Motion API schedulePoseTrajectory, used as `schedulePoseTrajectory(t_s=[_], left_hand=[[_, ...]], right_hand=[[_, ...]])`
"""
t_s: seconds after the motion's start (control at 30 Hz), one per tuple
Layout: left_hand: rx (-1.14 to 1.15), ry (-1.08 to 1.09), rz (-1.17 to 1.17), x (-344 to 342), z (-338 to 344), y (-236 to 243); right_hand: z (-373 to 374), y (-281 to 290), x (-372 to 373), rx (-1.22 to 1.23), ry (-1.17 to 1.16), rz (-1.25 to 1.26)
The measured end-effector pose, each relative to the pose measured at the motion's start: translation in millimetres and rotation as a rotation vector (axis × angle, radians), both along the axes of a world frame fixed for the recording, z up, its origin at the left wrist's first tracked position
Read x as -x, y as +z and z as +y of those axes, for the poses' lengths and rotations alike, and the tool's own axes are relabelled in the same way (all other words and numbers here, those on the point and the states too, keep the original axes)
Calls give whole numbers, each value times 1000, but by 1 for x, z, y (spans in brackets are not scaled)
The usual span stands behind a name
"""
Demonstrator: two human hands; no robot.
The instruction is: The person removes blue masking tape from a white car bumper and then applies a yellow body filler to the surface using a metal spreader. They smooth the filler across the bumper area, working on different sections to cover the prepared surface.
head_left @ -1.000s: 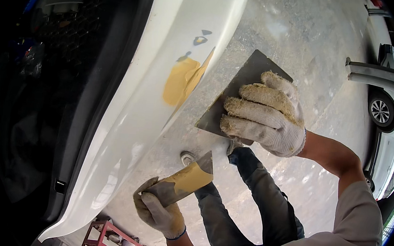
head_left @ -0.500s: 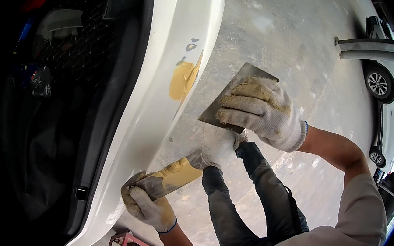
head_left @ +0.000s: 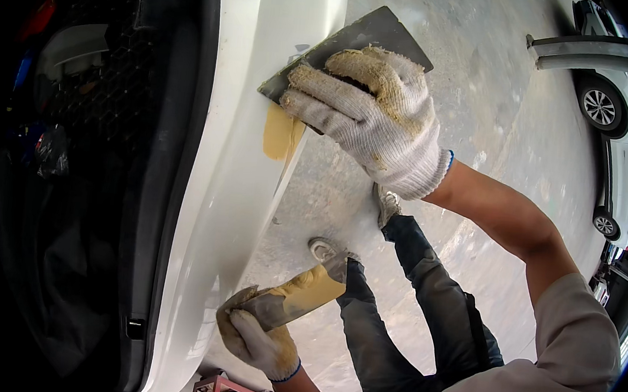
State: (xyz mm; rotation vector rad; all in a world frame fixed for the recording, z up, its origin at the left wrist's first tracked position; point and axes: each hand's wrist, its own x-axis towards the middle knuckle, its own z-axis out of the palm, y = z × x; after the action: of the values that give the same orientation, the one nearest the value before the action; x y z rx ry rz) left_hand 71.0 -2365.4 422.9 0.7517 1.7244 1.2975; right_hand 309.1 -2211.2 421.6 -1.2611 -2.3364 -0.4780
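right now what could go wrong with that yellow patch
The wide dark blade in the right hand covers part of the yellow patch in this view; its corner might gouge it or scratch the white panel. Yellow paste on the narrower blade in the left hand could slide off onto the floor.
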Motion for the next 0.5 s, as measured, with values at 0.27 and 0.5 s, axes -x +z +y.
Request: schedulePoseTrajectory(t_s=[0.27,0.5], left_hand=[[100,-70,84,16,-7,-1],[30,-57,-39,16,-11,-5]], right_hand=[[-62,-22,34,317,116,244],[-82,-18,-10,360,145,264]])
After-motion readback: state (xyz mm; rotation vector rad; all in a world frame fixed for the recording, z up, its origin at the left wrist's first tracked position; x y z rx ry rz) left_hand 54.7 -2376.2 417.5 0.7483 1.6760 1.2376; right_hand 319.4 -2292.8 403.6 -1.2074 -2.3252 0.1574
